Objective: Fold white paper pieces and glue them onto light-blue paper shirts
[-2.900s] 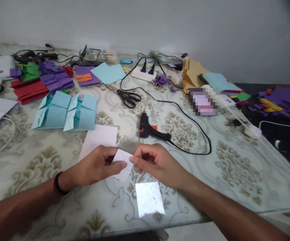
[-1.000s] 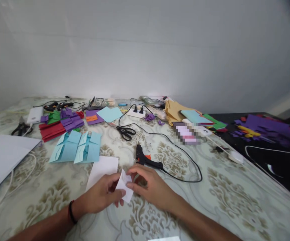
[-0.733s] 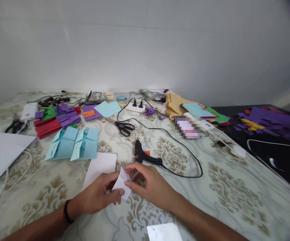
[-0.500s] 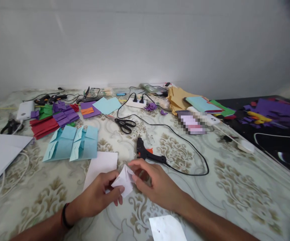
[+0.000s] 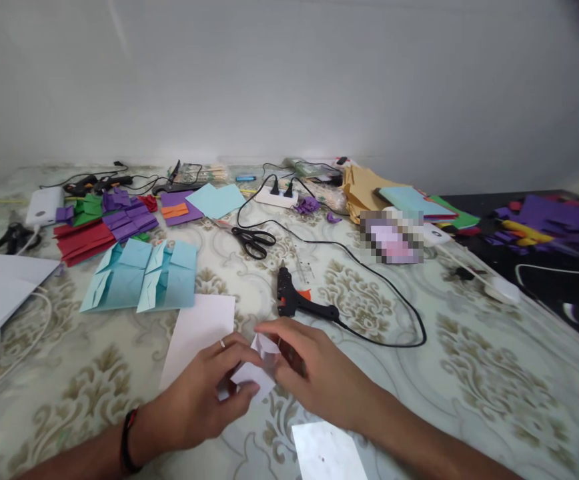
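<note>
A small folded white paper (image 5: 255, 377) is between my two hands, low over the table, with an upper flap standing up. My left hand (image 5: 214, 383) closes on its left side, thumb on the front and index finger reaching over the top. My right hand (image 5: 314, 370) pinches the paper's right edge between thumb and index finger. Under and behind my left hand lies a flat white sheet (image 5: 204, 323). Another white piece (image 5: 327, 453) lies below my right wrist. A black glue gun (image 5: 304, 300) rests beyond my right hand.
Light-blue folded papers (image 5: 142, 277) lie beyond my left hand. Black scissors (image 5: 254, 240) and a white power strip (image 5: 277, 195) are farther back. The glue gun's cord (image 5: 409, 307) loops to the right. A large white sheet stack (image 5: 4, 287) sits at left, a blurred-out phone (image 5: 394, 240) at right.
My left index finger has come up over the paper's top. The paper's upper flap has been bent and opened toward my right hand. The view has shifted slightly.
</note>
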{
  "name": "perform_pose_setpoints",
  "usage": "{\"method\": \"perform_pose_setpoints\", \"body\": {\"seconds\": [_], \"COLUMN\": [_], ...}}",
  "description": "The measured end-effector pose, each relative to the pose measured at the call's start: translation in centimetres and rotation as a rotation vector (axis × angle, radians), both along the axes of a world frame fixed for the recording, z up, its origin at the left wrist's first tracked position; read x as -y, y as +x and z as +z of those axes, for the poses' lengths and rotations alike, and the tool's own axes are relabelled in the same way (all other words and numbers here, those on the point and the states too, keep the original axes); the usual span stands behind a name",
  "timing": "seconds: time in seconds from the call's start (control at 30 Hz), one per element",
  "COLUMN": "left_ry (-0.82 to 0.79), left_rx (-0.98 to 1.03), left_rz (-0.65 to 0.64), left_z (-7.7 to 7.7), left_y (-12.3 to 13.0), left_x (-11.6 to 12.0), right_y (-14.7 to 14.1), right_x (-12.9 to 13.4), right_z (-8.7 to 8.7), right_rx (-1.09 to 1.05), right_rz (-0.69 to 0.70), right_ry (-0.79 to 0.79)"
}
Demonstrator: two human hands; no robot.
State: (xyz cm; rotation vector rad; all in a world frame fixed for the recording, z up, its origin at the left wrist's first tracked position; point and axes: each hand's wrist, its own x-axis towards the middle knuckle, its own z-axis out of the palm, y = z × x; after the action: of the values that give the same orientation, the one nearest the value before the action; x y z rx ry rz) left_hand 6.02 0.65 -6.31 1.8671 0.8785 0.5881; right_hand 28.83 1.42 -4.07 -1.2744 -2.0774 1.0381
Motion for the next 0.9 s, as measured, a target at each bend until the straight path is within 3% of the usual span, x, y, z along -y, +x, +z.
{"method": "perform_pose_setpoints", "body": {"seconds": [0.1, 0.33, 0.47, 0.73, 0.9], "left_ry": [0.015, 0.344, 0.412, 0.524, 0.812], "left_rx": [-0.033, -0.106, -0.106, -0.152, -0.252], "left_rz": [0.010, 0.074, 0.130, 0.059, 0.117], "left_z": [-0.4, -0.8, -0.6, -0.9, -0.7], "left_y": [0.1, 0.2, 0.4, 0.3, 0.3], "left_x": [0.5, 0.8, 0.5, 0.8, 1.0], "right_y": [-0.1, -0.1, 0.0, -0.2, -0.5], "right_x": [0.2, 0.2, 0.2, 0.4, 0.7], "right_z": [0.4, 1.2, 1.0, 0.7, 0.4], "right_rx": [0.017, 0.004, -0.005, -0.062, -0.138], "right_rz": [-0.008, -0.019, -0.024, -0.034, -0.047], "right_ry": [-0.011, -0.081, -0.085, -0.092, -0.098]}}
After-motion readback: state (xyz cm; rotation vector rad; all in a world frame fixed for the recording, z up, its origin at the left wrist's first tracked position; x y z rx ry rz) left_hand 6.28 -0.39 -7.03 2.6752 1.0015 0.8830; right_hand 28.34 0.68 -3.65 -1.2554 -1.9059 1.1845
